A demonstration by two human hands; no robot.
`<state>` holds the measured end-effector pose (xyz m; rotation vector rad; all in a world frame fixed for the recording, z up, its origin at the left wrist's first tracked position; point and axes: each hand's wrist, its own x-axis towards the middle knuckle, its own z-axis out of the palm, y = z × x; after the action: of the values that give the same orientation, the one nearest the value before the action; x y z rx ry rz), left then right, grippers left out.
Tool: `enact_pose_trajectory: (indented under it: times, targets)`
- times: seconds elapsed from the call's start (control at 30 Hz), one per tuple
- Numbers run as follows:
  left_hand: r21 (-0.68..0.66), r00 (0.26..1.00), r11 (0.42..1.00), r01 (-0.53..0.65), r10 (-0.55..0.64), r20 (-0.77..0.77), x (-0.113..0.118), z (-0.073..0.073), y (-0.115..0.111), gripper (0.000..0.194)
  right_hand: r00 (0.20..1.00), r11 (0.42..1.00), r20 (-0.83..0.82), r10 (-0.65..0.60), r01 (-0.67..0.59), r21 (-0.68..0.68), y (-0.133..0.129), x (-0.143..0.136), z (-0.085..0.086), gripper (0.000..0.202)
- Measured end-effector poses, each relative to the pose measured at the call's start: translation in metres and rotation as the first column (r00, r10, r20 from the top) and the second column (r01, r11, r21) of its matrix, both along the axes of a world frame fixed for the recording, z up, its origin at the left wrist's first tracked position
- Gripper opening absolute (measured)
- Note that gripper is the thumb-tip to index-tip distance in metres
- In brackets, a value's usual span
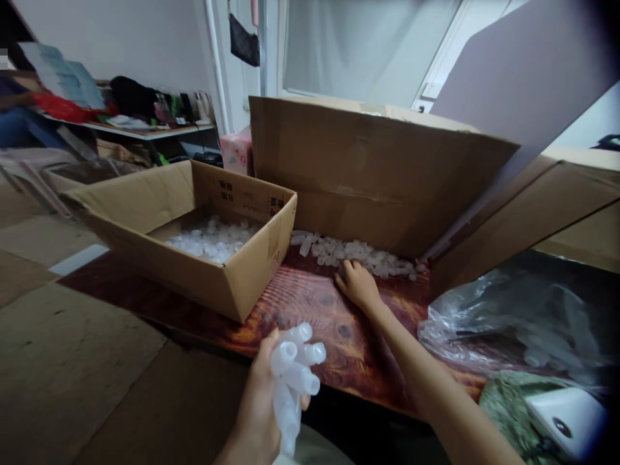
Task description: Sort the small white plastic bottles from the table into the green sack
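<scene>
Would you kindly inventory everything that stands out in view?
table: one, reddish, centre
open box: one, brown, on table, left
tall cardboard: one, brown, table's back
plastic pieces: many, whitish, on table and in open box
plastic tubes: at least five, whitish, lower centre
plastic bag: one, clear, right
pouch: one, dark, hanging at back
patterned box: one, pink, behind open box
another person: one, blue trousers, far left
right hand: one, bare, at pieces
left hand: one, bare, holding tubes

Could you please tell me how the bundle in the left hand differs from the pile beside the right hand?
The bundle is gripped in the left hand, while the pile lies on the table. The bundle has several pieces; the pile has many more. The bundle is nearer the camera than the pile. Both look whitish.
</scene>
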<state>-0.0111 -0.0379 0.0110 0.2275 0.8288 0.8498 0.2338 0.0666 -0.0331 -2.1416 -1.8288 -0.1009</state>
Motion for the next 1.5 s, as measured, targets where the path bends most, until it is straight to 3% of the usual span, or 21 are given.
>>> enact_pose_trajectory:
  times: [0.17, 0.3, 0.37, 0.47, 0.6, 0.67, 0.77, 0.83, 0.87, 0.93, 1.0, 1.07, 1.2, 1.33, 1.5]
  targets:
    - [-0.013, 0.996, 1.000, -0.028, 0.029, 0.089, -0.003, -0.010, 0.007, 0.036, 0.974, 0.998, -0.224, -0.037, 0.046, 0.035, -0.002, -0.001, -0.008, 0.028]
    - [0.013, 0.992, 0.999, -0.045, 0.043, 0.122, -0.002, -0.013, 0.009, 0.035, 0.849, 0.979, -0.524, -0.062, 0.155, 0.134, -0.007, 0.000, -0.007, 0.029]
    - [0.017, 0.993, 0.998, -0.060, 0.058, 0.106, -0.002, -0.014, 0.009, 0.036, 0.717, 0.955, -0.694, -0.059, 0.244, 0.171, -0.013, -0.001, -0.002, 0.033]
    - [0.014, 0.995, 0.996, -0.085, 0.084, 0.061, -0.001, -0.012, 0.009, 0.035, 0.423, 0.933, -0.906, -0.028, 0.337, 0.129, -0.031, -0.005, 0.009, 0.039]
    - [0.013, 0.997, 0.997, -0.077, 0.077, 0.005, 0.006, -0.008, 0.008, 0.035, 0.036, 0.958, -0.999, 0.011, 0.287, 0.021, -0.065, -0.023, 0.025, 0.024]
    - [0.017, 0.996, 0.997, -0.077, 0.078, -0.040, 0.011, -0.006, 0.007, 0.036, -0.083, 0.965, -0.996, 0.028, 0.262, 0.005, -0.083, -0.037, 0.032, 0.021]
    - [0.057, 0.979, 0.990, -0.130, 0.137, -0.153, 0.016, -0.003, 0.004, 0.036, -0.165, 0.971, -0.985, 0.056, 0.237, 0.016, -0.109, -0.056, 0.041, 0.029]
    - [0.105, 0.957, 0.979, -0.174, 0.193, -0.215, 0.017, -0.003, 0.002, 0.033, -0.125, 0.981, -0.990, 0.061, 0.190, 0.036, -0.127, -0.063, 0.048, 0.032]
    - [0.136, 0.947, 0.973, -0.189, 0.217, -0.238, 0.018, -0.004, 0.001, 0.033, -0.041, 0.989, -0.997, 0.060, 0.137, 0.054, -0.137, -0.065, 0.053, 0.033]
    - [0.196, 0.927, 0.959, -0.203, 0.253, -0.276, 0.019, -0.006, -0.002, 0.032, 0.243, 0.994, -0.964, 0.108, -0.030, 0.104, -0.155, -0.067, 0.063, 0.036]
    - [0.252, 0.908, 0.944, -0.211, 0.285, -0.307, 0.021, -0.007, -0.005, 0.030, 0.520, 0.969, -0.824, 0.227, -0.208, 0.135, -0.169, -0.069, 0.075, 0.035]
    - [0.310, 0.895, 0.928, -0.207, 0.307, -0.324, 0.024, -0.007, -0.010, 0.027, 0.653, 0.933, -0.679, 0.336, -0.332, 0.142, -0.178, -0.071, 0.085, 0.029]
    - [0.407, 0.885, 0.907, -0.111, 0.276, -0.374, 0.028, -0.002, -0.020, 0.026, 0.715, 0.863, -0.501, 0.489, -0.479, 0.159, -0.183, -0.075, 0.095, 0.022]
    - [0.477, 0.872, 0.879, -0.008, 0.240, -0.427, 0.027, 0.000, -0.028, 0.026, 0.737, 0.832, -0.386, 0.555, -0.501, 0.238, -0.187, -0.071, 0.097, 0.026]
    - [0.521, 0.885, 0.848, 0.099, 0.164, -0.435, 0.025, 0.000, -0.034, 0.027, 0.763, 0.781, -0.168, 0.624, -0.600, 0.173, -0.198, -0.065, 0.104, 0.026]
